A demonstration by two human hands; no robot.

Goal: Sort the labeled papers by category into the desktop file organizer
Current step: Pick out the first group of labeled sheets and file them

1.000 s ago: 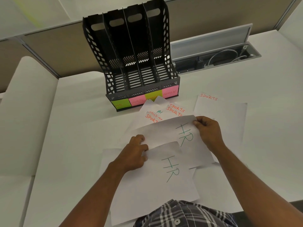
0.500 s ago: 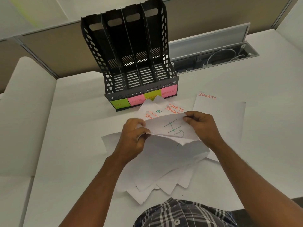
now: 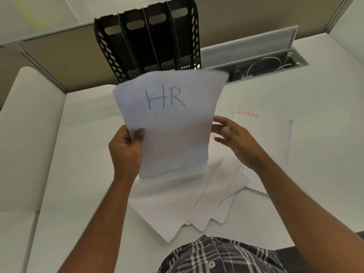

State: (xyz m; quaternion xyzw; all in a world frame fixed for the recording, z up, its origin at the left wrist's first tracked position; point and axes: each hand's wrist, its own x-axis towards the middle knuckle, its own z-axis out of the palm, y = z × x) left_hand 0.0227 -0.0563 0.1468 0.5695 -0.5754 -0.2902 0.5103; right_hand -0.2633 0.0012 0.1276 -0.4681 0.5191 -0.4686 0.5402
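Note:
An upright stack of white HR papers [image 3: 171, 123], lettered in green, stands raised above the desk. My left hand [image 3: 126, 148] grips its left edge with the thumb on the front. My right hand [image 3: 234, 140] hovers just off the stack's right edge, fingers spread, holding nothing. Behind the stack stands the black file organizer [image 3: 149, 46] with its upright slots; the held papers hide its lower front and colored labels. A loose fan of white papers [image 3: 197, 203] lies on the desk under my hands. A sheet marked SPORTS [image 3: 262, 138] in red lies to the right.
An open cable tray [image 3: 264, 62] with white cords is recessed in the desk right of the organizer. Beige partition panels [image 3: 65, 58] run along the back. White desk surface [image 3: 82, 154] stretches left of the papers. My plaid shirt [image 3: 216, 257] shows at the bottom edge.
The HR sheets were gathered off the desk and lifted upright in front of the organizer. My right hand has let go of the top edge and opened beside the stack.

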